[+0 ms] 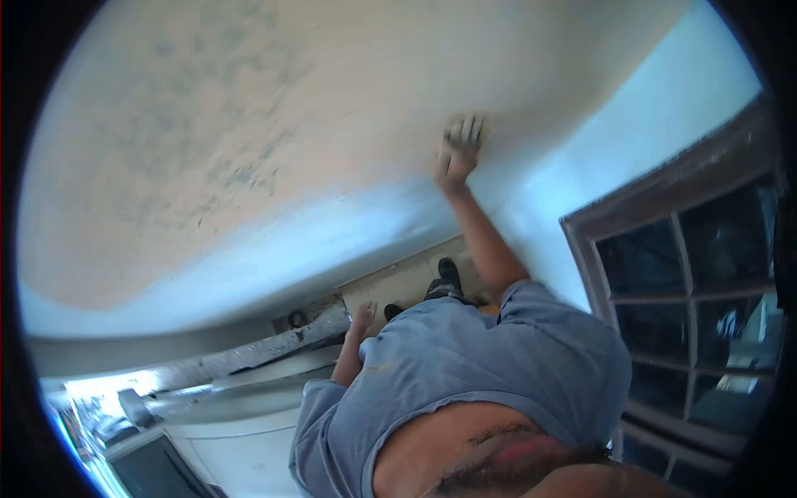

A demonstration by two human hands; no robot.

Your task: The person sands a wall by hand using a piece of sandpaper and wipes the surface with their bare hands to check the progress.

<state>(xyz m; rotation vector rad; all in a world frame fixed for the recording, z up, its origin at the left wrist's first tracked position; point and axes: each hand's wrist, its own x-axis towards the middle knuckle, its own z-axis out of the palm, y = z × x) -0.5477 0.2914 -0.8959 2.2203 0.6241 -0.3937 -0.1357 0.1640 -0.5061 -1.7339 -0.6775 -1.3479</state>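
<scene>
My right hand (pixel 463 145) is raised against the wall (pixel 357 108), its fingers bent around something pale and flat that I cannot make out. Tan and greyish patches cover the upper wall, with rough, flaked marks (pixel 245 174) to the left of this hand. A smoother whitish-blue band (pixel 349 216) runs below them. My left hand (pixel 363 316) hangs low on the left side of my body, beside the grey-blue shirt. Its fingers look slightly apart, and nothing shows in them.
A dark-framed window (pixel 689 290) with several panes is at the right. Below the wall at left lie a long whitish ledge (pixel 249 353) and a round dark object (pixel 297 319). My dark shoes (pixel 448 270) rest on the tan floor (pixel 386 286). Cluttered items stand at lower left.
</scene>
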